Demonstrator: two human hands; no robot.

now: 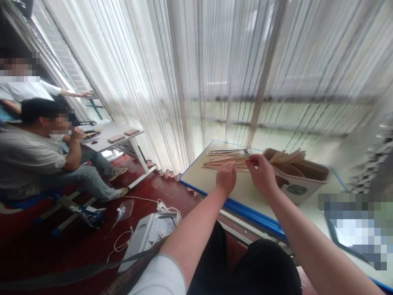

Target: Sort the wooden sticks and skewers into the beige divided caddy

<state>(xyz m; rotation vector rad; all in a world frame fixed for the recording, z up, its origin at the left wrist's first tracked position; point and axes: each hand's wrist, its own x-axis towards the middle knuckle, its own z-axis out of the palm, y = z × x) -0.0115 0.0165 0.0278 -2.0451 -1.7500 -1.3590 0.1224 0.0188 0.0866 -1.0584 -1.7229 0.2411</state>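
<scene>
Thin sticks (215,164) are met by the curled left hand (226,178) and bent right hand (263,175); whether either is closed cannot be told.

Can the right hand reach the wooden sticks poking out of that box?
Probably yes. The right hand is next to the box, the wooden sticks rise above its rim, and nothing seems to block them.

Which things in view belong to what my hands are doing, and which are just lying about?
In use, it seems:
- loose sticks by both hands
- divided holder with sticks
- perhaps metal utensils

Lying about, likely:
- open box on the floor
- white cable
- two flat blocks on the other table
</scene>
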